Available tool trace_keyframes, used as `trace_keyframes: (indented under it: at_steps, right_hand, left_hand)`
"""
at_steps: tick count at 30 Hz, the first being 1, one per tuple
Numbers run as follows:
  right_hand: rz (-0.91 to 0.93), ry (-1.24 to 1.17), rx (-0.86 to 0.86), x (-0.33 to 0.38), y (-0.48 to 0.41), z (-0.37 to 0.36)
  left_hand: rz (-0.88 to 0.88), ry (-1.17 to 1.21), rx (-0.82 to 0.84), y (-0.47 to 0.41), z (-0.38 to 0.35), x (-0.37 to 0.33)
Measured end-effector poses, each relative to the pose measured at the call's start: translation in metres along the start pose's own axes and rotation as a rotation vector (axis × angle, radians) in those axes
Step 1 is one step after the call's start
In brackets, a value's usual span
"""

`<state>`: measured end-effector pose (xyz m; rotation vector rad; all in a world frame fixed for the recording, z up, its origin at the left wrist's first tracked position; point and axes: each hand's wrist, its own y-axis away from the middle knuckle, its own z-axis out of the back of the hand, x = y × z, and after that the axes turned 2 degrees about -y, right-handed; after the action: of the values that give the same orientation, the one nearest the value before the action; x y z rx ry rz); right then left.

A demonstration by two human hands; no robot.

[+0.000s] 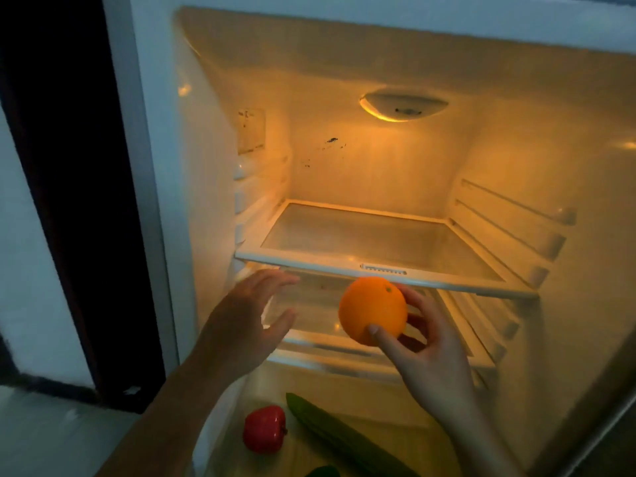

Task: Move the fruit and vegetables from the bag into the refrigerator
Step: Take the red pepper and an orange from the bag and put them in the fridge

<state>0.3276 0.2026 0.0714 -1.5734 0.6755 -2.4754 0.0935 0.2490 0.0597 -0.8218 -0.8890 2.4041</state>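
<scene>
My right hand (pixel 426 342) grips an orange (pixel 371 309) with thumb and fingers, holding it in front of the open refrigerator (pixel 151 139), just below the front edge of the upper glass shelf (pixel 378 266). My left hand (pixel 247 321) hovers with fingers spread and holds nothing, near the left end of the lower glass shelf (pixel 320 342). On the refrigerator's bottom level lie a red bell pepper (pixel 264 429) and a long green cucumber (pixel 344 438). The bag is out of sight.
A lamp (pixel 402 106) glows on the back wall. Shelf rails (pixel 516 222) run along the right inner wall. A dark strip (pixel 65 201) and a pale wall lie left of the refrigerator. Another green item (pixel 323 471) peeks in at the bottom edge.
</scene>
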Motion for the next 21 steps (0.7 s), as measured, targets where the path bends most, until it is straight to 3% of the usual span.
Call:
trace_keyframes:
  at_steps: [4,9,12,21]
  right_hand:
    - [0.049,-0.017,-0.019,0.021,-0.021,-0.002]
    - [0.123,-0.012,-0.069,0.037,-0.065,-0.014]
    - [0.12,0.024,-0.102,0.04,-0.098,-0.021]
    - [0.059,0.183,0.101,0.038,-0.173,-0.048]
  left_hand:
    - [0.009,0.056,-0.096,-0.027,0.007,-0.002]
    - [0.092,-0.077,-0.033,-0.06,-0.012,0.006]
    - [-0.021,-0.225,-0.067,-0.059,-0.024,0.013]
    - [-0.103,-0.271,-0.292,-0.054,-0.05,0.031]
